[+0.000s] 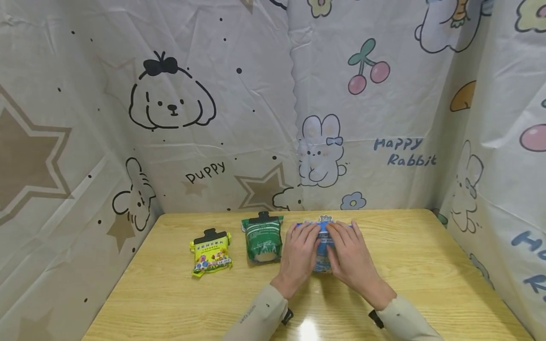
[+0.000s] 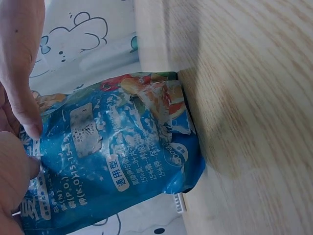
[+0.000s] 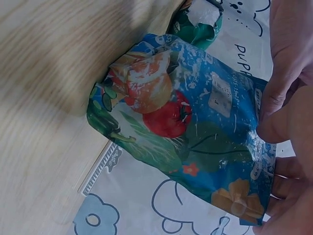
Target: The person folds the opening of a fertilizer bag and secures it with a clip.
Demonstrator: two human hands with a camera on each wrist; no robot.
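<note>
A blue fertilizer bag printed with vegetables and white lettering stands on the wooden table between my hands. My left hand pinches its top edge on the left, thumb in front and fingers behind. On the right, my right hand pinches the same edge with thumb and fingers. The left wrist view shows the thumbs close together on the bag near its top. White powdery smears mark the plastic in the right wrist view, where the bag shows a tomato and green leaves.
Left of the hands stands a green bag with a black clip on top. Farther left is a yellow bag with another black clip. Behind the blue bag, a striped strip with a grey figure lies near the printed curtain.
</note>
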